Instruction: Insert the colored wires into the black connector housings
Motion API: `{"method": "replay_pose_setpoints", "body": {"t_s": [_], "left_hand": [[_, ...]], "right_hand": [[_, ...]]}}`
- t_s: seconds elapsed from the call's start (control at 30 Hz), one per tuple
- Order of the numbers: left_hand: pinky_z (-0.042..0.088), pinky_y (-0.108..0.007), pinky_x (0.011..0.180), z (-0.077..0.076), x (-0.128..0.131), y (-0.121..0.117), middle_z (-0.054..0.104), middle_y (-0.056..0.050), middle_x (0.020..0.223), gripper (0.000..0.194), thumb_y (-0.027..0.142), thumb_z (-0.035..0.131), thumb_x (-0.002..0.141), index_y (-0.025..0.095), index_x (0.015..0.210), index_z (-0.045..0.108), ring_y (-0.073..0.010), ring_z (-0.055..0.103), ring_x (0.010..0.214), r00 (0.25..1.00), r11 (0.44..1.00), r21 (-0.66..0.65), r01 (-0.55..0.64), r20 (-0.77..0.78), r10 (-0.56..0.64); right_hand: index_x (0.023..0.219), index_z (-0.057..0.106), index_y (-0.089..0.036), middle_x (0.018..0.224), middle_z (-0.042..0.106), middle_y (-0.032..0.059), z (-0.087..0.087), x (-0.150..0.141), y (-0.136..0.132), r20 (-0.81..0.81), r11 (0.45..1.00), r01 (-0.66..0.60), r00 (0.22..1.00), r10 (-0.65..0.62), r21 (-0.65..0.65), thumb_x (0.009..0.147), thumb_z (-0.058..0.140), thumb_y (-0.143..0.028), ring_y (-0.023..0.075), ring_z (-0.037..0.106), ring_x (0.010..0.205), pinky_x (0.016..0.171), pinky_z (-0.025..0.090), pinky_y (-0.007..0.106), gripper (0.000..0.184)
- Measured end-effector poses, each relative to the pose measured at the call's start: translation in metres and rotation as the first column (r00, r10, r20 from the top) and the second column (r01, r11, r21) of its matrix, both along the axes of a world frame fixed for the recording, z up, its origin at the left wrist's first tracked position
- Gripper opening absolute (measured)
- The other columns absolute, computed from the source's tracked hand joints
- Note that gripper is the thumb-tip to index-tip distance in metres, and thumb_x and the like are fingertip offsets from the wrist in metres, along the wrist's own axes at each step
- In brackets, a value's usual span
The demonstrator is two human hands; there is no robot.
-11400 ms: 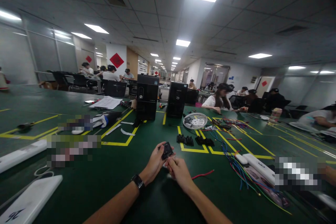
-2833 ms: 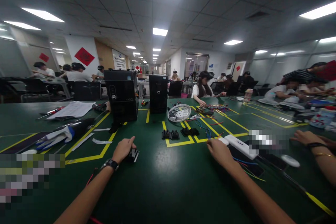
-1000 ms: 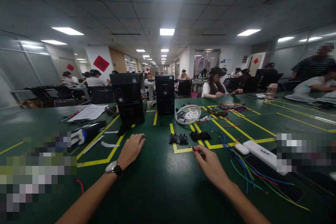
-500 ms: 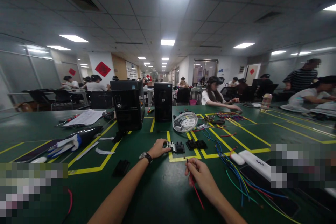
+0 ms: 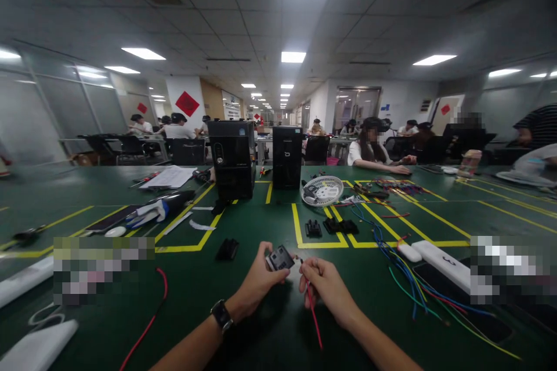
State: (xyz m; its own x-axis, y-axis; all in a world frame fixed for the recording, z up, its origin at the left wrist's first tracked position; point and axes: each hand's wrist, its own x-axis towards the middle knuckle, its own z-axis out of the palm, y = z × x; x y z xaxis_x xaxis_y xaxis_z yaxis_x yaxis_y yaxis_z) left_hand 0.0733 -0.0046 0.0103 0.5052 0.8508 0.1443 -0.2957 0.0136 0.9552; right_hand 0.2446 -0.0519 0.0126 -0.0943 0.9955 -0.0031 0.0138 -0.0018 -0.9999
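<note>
1. The black block (image 5: pixel 281 258) sat tilted in the left hand (image 5: pixel 256 281), in front of the white round basket (image 5: pixel 333 191) and to its left, with thumb and fingers closed around its edges.
2. It looked like moulded plastic: probably light, stiff and not slippery, though small raised details might snap. Its side edges seemed the safest hold.
3. The right hand (image 5: pixel 329 288), also in front of the basket, pinched the red wire (image 5: pixel 315 319) near its dark upper end, close beside the block; contact could not be told.
4. The wire seemed light, springy and smooth, best held near that end.
5. A white bar (image 5: pixel 440 265), to the basket's front right, bore a dark "3".
6. The smaller tower (image 5: pixel 287 171), just left of the basket, carried a pale logo; lettering on the larger tower (image 5: pixel 232 182), farther left, was too small to read.
</note>
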Motion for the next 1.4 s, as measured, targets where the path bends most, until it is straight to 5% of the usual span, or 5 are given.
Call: {"method": "replay_pose_setpoints", "body": {"t_s": [0.33,0.67,0.87,1.07,1.4], "left_hand": [[0.046,-0.042,0.089,-0.002,-0.024,0.006,0.056,-0.013,0.118,0.071,0.016,0.072,0.067,0.026,0.121,0.026,-0.0206,0.063,0.095,0.992,0.995,-0.011,-0.098,0.081,0.098],[0.041,-0.041,0.095,-0.011,-0.026,0.012,0.056,-0.014,0.12,0.042,0.03,0.056,0.084,0.021,0.122,0.04,-0.0216,0.057,0.106,0.992,0.996,-0.067,0.061,0.115,-0.053],[0.044,-0.04,0.09,-0.007,-0.025,0.007,0.055,-0.013,0.116,0.044,0.034,0.054,0.086,0.021,0.125,0.038,-0.0222,0.057,0.103,1.0,0.999,0.037,0.018,0.025,-0.019],[0.046,-0.037,0.086,-0.001,-0.025,0.002,0.055,-0.011,0.117,0.044,0.035,0.051,0.087,0.022,0.127,0.037,-0.0212,0.057,0.1,1.0,0.994,0.112,-0.005,-0.015,0.006],[0.043,-0.041,0.09,-0.001,-0.022,-0.004,0.055,-0.01,0.112,0.058,0.037,0.056,0.084,0.025,0.135,0.03,-0.0233,0.055,0.103,0.992,0.997,-0.032,0.064,0.106,-0.061]], "right_hand": [[0.076,0.045,-0.018,0.047,0.053,-0.0062,0.002,-0.046,0.013,-0.016,0.997,-0.077,0.997,0.077,0.007,0.082,0.048,-0.057,0.0083,0.047,0.032,0.033,0.033,0.018,0.04],[0.086,0.043,-0.018,0.063,0.061,-0.0003,-0.003,-0.038,0.001,-0.074,0.955,-0.291,0.955,0.287,-0.054,0.084,0.046,-0.059,0.0097,0.054,0.042,0.042,0.041,0.021,0.042],[0.084,0.053,-0.017,0.07,0.06,0.001,0.011,-0.032,-0.002,0.091,0.98,-0.173,0.982,0.164,0.103,0.088,0.044,-0.053,0.0105,0.055,0.053,0.054,0.043,0.023,0.037],[0.081,0.059,-0.018,0.074,0.061,0.002,0.03,-0.029,-0.012,0.385,0.925,-0.171,0.922,0.029,0.339,0.094,0.039,-0.039,0.0141,0.056,0.067,0.069,0.042,0.027,0.032],[0.075,0.05,-0.019,0.069,0.047,-0.0011,0.006,-0.04,-0.015,0.286,0.98,-0.058,0.958,0.001,0.189,0.093,0.037,-0.045,0.0121,0.043,0.061,0.054,0.033,0.022,0.035]]}}
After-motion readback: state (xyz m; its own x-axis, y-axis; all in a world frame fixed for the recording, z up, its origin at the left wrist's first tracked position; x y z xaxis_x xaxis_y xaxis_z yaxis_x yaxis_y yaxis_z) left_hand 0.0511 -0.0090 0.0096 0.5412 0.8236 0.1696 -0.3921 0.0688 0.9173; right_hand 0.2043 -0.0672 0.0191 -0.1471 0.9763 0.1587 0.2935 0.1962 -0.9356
